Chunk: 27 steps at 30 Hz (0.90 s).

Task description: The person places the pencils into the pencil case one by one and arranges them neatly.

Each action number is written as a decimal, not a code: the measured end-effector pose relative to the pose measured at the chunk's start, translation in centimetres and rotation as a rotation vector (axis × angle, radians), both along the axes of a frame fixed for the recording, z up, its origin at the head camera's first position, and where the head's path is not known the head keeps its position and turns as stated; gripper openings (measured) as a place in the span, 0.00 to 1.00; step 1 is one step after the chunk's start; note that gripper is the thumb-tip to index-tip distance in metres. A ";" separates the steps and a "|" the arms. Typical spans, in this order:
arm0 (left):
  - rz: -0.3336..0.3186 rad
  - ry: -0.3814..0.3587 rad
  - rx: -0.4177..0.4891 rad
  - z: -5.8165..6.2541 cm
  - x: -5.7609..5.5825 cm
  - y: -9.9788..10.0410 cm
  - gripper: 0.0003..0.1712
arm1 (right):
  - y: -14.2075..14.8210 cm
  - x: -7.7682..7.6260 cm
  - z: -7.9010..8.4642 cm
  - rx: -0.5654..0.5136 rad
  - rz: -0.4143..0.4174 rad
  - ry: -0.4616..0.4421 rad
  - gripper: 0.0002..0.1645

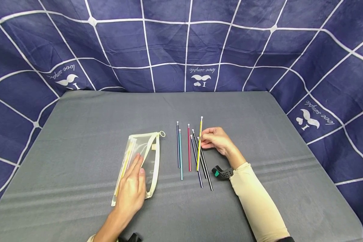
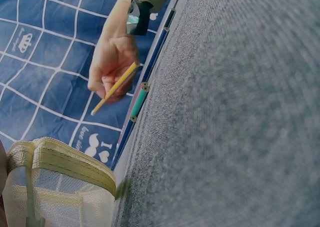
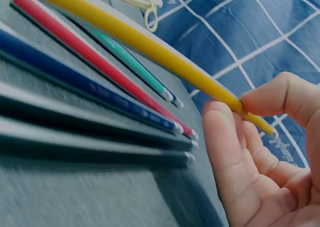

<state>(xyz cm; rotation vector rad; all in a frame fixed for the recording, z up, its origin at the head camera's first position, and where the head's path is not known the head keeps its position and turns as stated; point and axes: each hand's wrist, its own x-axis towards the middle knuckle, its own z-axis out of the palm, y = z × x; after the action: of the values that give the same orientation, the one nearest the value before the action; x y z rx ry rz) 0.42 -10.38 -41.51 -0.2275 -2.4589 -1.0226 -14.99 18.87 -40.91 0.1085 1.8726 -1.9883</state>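
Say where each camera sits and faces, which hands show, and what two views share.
Head-worn: faces forward and down at pouch; left hand, right hand show.
On left wrist: faces past pouch to right hand; sliver of left hand shows.
On right wrist: faces the yellow pencil; right hand shows.
Wrist views share the yellow pencil.

1. The pouch (image 1: 150,169) is walled in see-through fine mesh and edged with matt cream cloth tape
2. To the right of the pouch, the yellow pencil (image 1: 198,156) is coated in smooth, softly shining paint
3. Nearer the pouch, the red pencil (image 1: 189,148) and teal pencil (image 1: 180,154) are likewise smoothly painted, their tips silvery
4. Under the pouch, the table cover (image 1: 169,111) is woven of matt, faintly rough cloth
5. Behind the pouch, the curtain (image 1: 169,43) is formed of creased cloth
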 end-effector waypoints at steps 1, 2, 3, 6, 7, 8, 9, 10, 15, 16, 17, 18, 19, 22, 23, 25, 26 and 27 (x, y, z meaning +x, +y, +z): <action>0.000 0.001 0.001 0.0 0.0 0.0 0.20 | -0.2 0.0 0.0 -0.014 -0.001 0.001 0.06; 0.000 0.002 0.002 0.0 0.0 0.0 0.20 | -0.4 0.1 0.0 -0.027 -0.001 0.005 0.06; 0.001 0.003 0.003 0.0 0.0 0.0 0.20 | -0.6 0.2 0.1 -0.038 -0.003 0.007 0.06; 0.000 0.002 0.006 0.0 0.0 0.1 0.20 | -1.1 0.3 0.1 -0.061 -0.007 0.015 0.07; 0.001 0.003 0.007 0.0 0.0 0.1 0.20 | -1.2 0.3 0.1 -0.067 -0.010 0.015 0.07; 0.000 0.004 0.008 0.0 -0.1 0.1 0.20 | -1.4 0.4 0.1 -0.072 -0.015 0.014 0.07; -0.001 0.006 0.009 0.1 -0.1 0.1 0.20 | -1.6 0.4 0.0 -0.075 -0.022 0.012 0.07; -0.002 0.007 0.010 0.1 -0.1 0.1 0.20 | -1.8 0.4 0.0 -0.078 -0.027 0.012 0.07; -0.004 0.011 0.010 0.2 -0.1 0.1 0.20 | -2.9 0.6 -0.4 -0.090 -0.041 0.010 0.07; -0.004 0.010 0.011 0.2 0.0 0.1 0.20 | -3.2 0.7 -0.5 -0.094 -0.040 0.009 0.07; -0.003 0.010 0.012 0.2 0.0 0.1 0.20 | -3.5 0.8 -0.5 -0.097 -0.038 0.007 0.08; -0.003 0.009 0.012 0.2 0.0 0.1 0.20 | -3.8 0.8 -0.6 -0.103 -0.035 0.004 0.08; -0.002 0.009 0.011 0.2 -0.1 0.1 0.20 | -4.0 0.9 -0.6 -0.108 -0.032 0.001 0.08; -0.003 0.011 0.012 0.1 -0.1 0.2 0.20 | -4.7 1.2 -0.6 -0.121 -0.021 -0.009 0.08; -0.002 0.013 0.011 0.1 -0.1 0.2 0.20 | -4.8 1.3 -0.6 -0.123 -0.017 -0.010 0.09; -0.003 0.016 0.009 0.1 -0.1 0.2 0.20 | -5.2 1.5 -0.6 -0.134 -0.013 -0.014 0.09; -0.003 0.017 0.009 0.1 -0.1 0.2 0.20 | -5.4 1.6 -0.6 -0.139 -0.013 -0.016 0.09; -0.003 0.019 0.008 0.1 -0.1 0.2 0.20 | -5.7 1.7 -0.6 -0.147 -0.015 -0.017 0.09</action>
<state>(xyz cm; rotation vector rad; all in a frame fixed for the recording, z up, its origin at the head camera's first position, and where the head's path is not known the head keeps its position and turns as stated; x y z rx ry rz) 0.29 -10.16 -41.43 -0.2376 -2.4379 -1.0263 -13.29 13.22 -41.51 0.0972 1.7133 -2.1211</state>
